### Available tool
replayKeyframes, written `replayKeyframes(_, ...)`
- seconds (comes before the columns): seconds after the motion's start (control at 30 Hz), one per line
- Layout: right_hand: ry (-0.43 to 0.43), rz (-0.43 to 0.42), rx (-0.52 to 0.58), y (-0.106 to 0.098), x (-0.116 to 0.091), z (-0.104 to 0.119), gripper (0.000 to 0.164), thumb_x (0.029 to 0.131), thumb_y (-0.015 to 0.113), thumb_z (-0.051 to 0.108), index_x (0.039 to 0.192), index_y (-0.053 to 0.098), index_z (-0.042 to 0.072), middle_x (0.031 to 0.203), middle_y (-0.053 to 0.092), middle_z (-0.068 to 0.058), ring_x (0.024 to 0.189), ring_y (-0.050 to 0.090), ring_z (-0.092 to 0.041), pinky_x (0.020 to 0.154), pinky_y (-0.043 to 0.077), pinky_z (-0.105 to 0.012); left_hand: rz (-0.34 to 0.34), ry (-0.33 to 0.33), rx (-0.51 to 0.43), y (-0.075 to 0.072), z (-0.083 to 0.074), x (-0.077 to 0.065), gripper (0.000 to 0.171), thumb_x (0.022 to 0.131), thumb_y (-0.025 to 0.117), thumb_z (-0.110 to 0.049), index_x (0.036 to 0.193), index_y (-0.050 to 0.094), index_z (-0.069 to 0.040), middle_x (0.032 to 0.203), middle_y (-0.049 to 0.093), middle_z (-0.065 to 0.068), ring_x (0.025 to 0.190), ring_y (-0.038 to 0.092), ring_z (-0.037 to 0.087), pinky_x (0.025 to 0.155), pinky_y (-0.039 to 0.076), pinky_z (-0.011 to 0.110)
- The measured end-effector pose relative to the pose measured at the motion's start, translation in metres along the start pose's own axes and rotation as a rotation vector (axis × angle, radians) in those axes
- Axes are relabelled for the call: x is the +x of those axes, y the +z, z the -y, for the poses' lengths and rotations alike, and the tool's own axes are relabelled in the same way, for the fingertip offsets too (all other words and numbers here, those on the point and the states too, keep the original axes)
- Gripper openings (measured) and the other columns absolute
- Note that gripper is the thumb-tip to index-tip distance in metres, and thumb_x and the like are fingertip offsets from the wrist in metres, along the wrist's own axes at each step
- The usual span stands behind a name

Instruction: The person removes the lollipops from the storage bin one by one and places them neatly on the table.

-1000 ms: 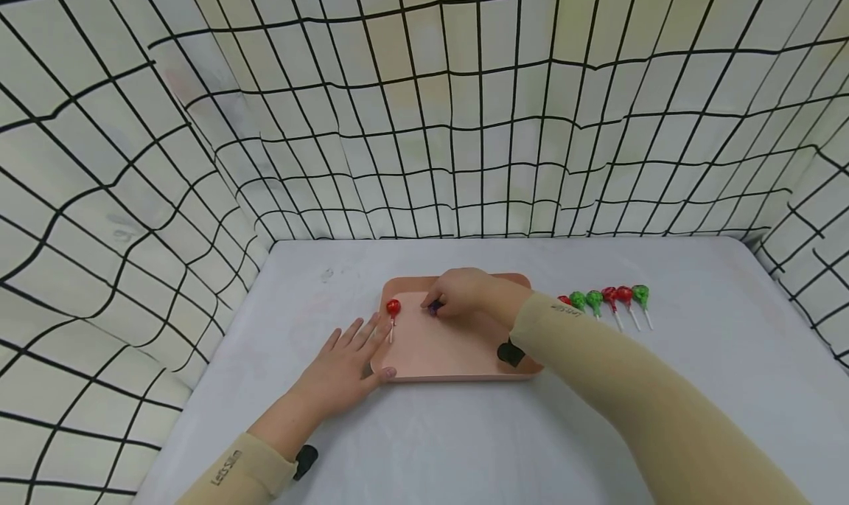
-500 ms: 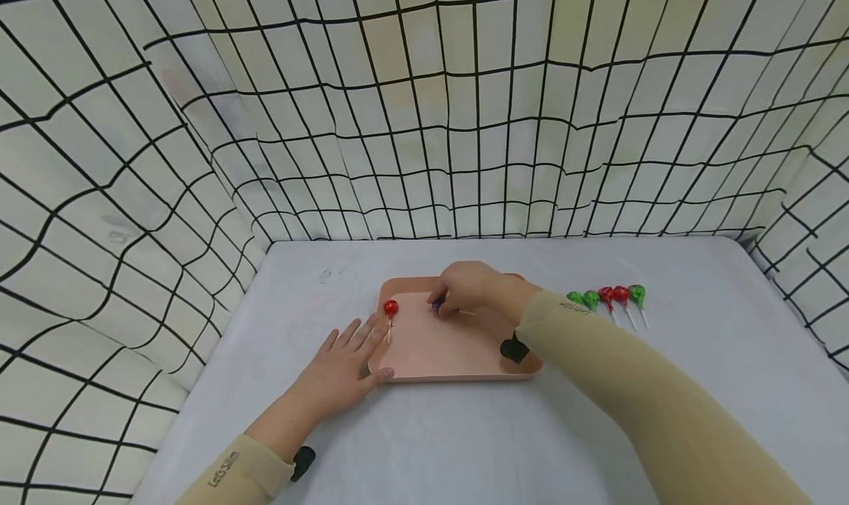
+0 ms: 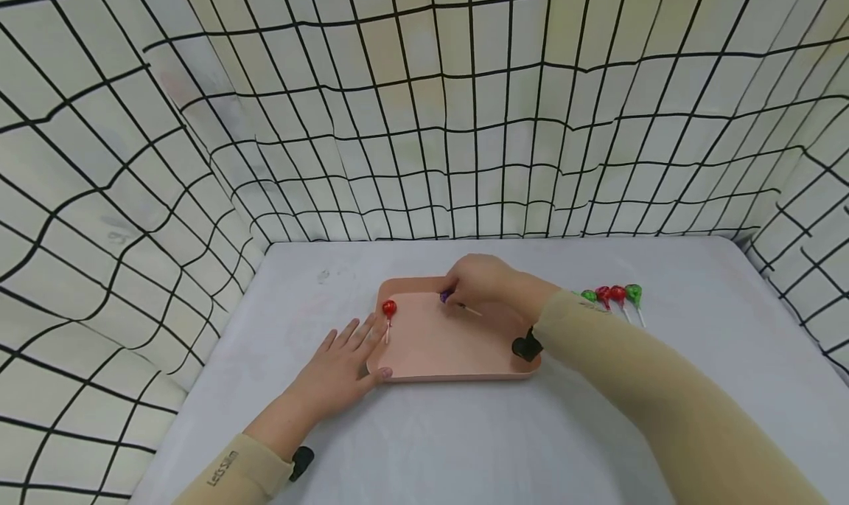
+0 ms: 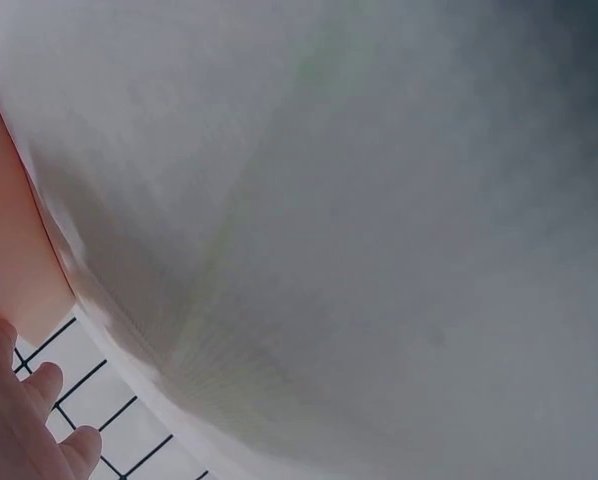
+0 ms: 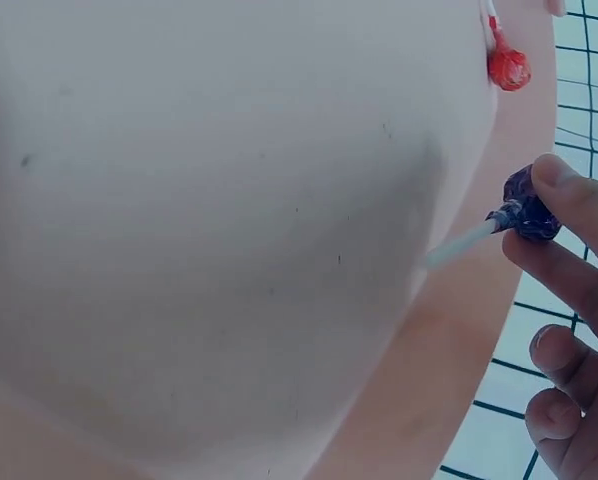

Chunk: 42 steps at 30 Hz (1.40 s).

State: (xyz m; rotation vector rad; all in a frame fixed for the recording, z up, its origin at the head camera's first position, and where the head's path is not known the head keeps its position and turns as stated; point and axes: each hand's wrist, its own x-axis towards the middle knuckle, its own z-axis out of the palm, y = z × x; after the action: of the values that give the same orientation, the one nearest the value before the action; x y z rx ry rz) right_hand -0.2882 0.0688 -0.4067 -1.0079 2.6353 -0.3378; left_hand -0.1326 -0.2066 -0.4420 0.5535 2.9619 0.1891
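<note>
My right hand [image 3: 483, 278] is over the back part of a pink tray [image 3: 451, 354]. Between thumb and forefinger it pinches the head of a purple-wrapped lollipop [image 5: 531, 218], whose white stick points away from the fingers. A red lollipop [image 3: 389, 308] lies along the tray's left side, head toward the back. My left hand [image 3: 340, 372] is spread with straight fingers at the tray's left edge, fingertips close to that red lollipop's stick. In the left wrist view only some fingertips [image 4: 44, 385] show at the lower left.
Right of the tray, several lollipops lie in a row, among them a green one [image 3: 634, 293] and a red one [image 3: 617, 293]; my right sleeve [image 3: 617, 357] covers part of the row. A white wall with black grid lines [image 3: 464, 144] stands behind the white table [image 3: 424, 446].
My right hand has moved right and a little toward the back with the purple lollipop, and its stick now shows. The sleeve covers more of the row. My left hand stays in place.
</note>
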Motion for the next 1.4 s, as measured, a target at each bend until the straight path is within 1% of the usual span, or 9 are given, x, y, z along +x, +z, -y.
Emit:
replayKeyframes(0.13,0.035,-0.03,0.015,-0.003,-0.008,-0.003,0.03,0.089,0.073,0.034,0.118,0.075,0.032,0.088,0.068,0.02,0.082,0.059,-0.005,0.076,0.048,-0.027,0.003,0.003,0.002,0.0,0.0,0.0,0.082,0.095,0.052,-0.062,0.16,0.02,-0.022,0.165,0.017,0.003,0.15,0.017,0.036,0.118,0.014,0.061)
replayKeyframes(0.23,0.054,-0.051,0.024,-0.006,-0.014,-0.004,0.031,0.089,0.073,0.035,0.119,0.074,0.031,0.09,0.069,0.021,0.084,0.059,-0.003,0.077,0.049,-0.027,0.006,0.002,0.005,0.001,0.0,0.001,0.083,0.095,0.05,-0.063,0.16,0.019,-0.022,0.166,0.015,0.002,0.15,0.016,0.035,0.118,0.014,0.061)
replayKeyframes(0.43,0.057,-0.088,0.046,-0.011,-0.025,-0.01,0.029,0.089,0.075,0.035,0.117,0.076,0.028,0.095,0.071,0.019,0.091,0.062,-0.002,0.081,0.05,-0.028,0.006,-0.004,0.009,0.005,0.003,0.003,0.084,0.094,0.048,-0.066,0.16,0.016,-0.024,0.166,0.013,0.0,0.151,0.015,0.034,0.118,0.013,0.06)
replayKeyframes(0.67,0.052,-0.113,0.041,-0.017,-0.039,-0.018,0.031,0.09,0.074,0.035,0.12,0.075,0.026,0.099,0.072,0.017,0.097,0.062,-0.006,0.084,0.05,-0.032,0.002,-0.004,0.003,0.006,0.002,0.003,0.084,0.094,0.049,-0.065,0.16,0.017,-0.024,0.166,0.014,0.0,0.15,0.015,0.034,0.118,0.013,0.061)
replayKeyframes(0.77,0.079,-0.119,0.039,-0.018,-0.045,-0.024,0.032,0.091,0.072,0.036,0.121,0.074,0.026,0.1,0.072,0.016,0.1,0.062,-0.009,0.087,0.05,-0.033,0.005,-0.003,-0.002,0.005,0.001,0.003,0.084,0.095,0.049,-0.064,0.16,0.017,-0.024,0.166,0.014,0.0,0.15,0.016,0.034,0.118,0.013,0.06)
replayKeyframes(0.93,0.157,-0.135,0.07,-0.022,-0.056,-0.033,0.035,0.091,0.073,0.037,0.124,0.072,0.026,0.103,0.072,0.016,0.11,0.061,-0.017,0.093,0.048,-0.039,0.006,0.004,-0.008,0.003,0.0,0.002,0.083,0.095,0.05,-0.063,0.16,0.018,-0.022,0.166,0.015,0.002,0.15,0.017,0.036,0.118,0.013,0.061)
replayKeyframes(1.03,0.194,-0.152,0.097,-0.025,-0.065,-0.039,0.037,0.09,0.074,0.035,0.125,0.072,0.025,0.104,0.073,0.013,0.113,0.06,-0.021,0.095,0.047,-0.041,0.005,-0.001,-0.004,0.002,-0.001,0.001,0.084,0.095,0.051,-0.063,0.16,0.019,-0.021,0.166,0.016,0.003,0.15,0.017,0.036,0.118,0.013,0.061)
replayKeyframes(1.27,0.245,-0.218,0.091,-0.027,-0.086,-0.059,0.038,0.09,0.074,0.037,0.126,0.071,0.025,0.123,0.069,0.003,0.121,0.058,-0.022,0.099,0.047,-0.048,0.003,-0.002,-0.007,0.001,-0.001,0.002,0.084,0.094,0.052,-0.061,0.16,0.018,-0.022,0.165,0.017,0.003,0.15,0.017,0.037,0.117,0.013,0.062)
replayKeyframes(1.4,0.27,-0.234,0.093,-0.029,-0.097,-0.07,0.039,0.09,0.073,0.038,0.127,0.07,0.024,0.125,0.069,-0.001,0.121,0.058,-0.026,0.098,0.048,-0.049,-0.006,0.002,0.001,0.0,0.0,0.001,0.084,0.095,0.051,-0.062,0.16,0.019,-0.021,0.165,0.018,0.004,0.149,0.018,0.037,0.117,0.015,0.062)
